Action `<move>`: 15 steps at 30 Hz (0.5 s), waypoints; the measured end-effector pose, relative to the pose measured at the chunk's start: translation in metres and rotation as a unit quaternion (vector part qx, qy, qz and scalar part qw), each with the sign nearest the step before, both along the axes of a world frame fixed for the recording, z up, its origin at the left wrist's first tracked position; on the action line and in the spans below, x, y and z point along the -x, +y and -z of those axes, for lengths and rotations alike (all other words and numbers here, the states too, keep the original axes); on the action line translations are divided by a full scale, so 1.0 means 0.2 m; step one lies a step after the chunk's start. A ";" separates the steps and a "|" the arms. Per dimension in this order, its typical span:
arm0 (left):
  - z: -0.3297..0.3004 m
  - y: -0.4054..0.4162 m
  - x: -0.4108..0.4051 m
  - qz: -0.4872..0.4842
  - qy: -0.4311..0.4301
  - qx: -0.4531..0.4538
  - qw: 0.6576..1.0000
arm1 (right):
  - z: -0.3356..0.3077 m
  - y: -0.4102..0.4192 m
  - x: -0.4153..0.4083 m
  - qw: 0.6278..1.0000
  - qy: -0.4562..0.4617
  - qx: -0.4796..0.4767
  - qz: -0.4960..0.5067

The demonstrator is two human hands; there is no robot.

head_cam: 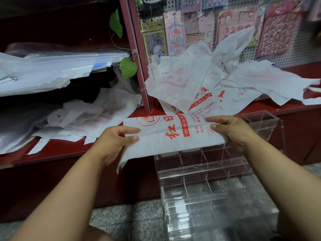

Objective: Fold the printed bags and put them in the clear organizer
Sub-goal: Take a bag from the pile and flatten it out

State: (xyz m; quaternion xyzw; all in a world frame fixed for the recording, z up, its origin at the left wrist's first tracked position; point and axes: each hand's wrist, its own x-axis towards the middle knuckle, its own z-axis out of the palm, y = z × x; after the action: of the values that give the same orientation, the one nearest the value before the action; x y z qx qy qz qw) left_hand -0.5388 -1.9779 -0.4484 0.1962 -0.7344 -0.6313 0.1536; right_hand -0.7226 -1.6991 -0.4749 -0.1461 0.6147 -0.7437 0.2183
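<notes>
A white printed bag (pixel 173 134) with red lettering is stretched flat between both hands in front of the red shelf. My left hand (pixel 114 141) pinches its left end, thumb on top. My right hand (pixel 231 131) pinches its right end. The bag is folded lengthways into a long strip. Right below it stands the clear organizer (pixel 208 180), an acrylic box with several compartments, resting on the floor. A heap of loose printed bags (pixel 199 80) lies on the shelf behind.
The red shelf ledge (pixel 57 150) runs across the view. More crumpled white bags (pixel 90 117) lie at the left. A pegboard (pixel 284 54) with hanging sticker packs rises at the back right. Speckled stone floor (pixel 128 218) shows below.
</notes>
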 end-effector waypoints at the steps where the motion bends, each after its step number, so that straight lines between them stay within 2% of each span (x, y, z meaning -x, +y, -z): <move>1: -0.01 0.00 0.00 0.003 -0.007 0.012 1.000 | -0.01 0.00 -0.01 1.000 0.006 -0.003 -0.001; 5: -0.02 -0.02 -0.02 0.006 -0.026 0.095 0.995 | -0.02 0.01 -0.01 0.998 0.040 -0.034 0.017; 12: -0.04 -0.04 -0.03 0.008 -0.041 0.114 0.993 | -0.01 0.00 0.00 0.980 0.148 -0.124 0.050; 15: -0.04 -0.04 -0.02 -0.031 -0.041 0.201 0.978 | 0.01 -0.01 0.01 0.955 0.216 -0.192 0.066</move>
State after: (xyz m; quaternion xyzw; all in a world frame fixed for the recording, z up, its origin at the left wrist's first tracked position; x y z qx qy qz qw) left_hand -0.5345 -1.9864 -0.4412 0.2096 -0.8454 -0.4575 0.1791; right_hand -0.7254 -1.7008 -0.4764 -0.2175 0.7868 -0.5749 0.0550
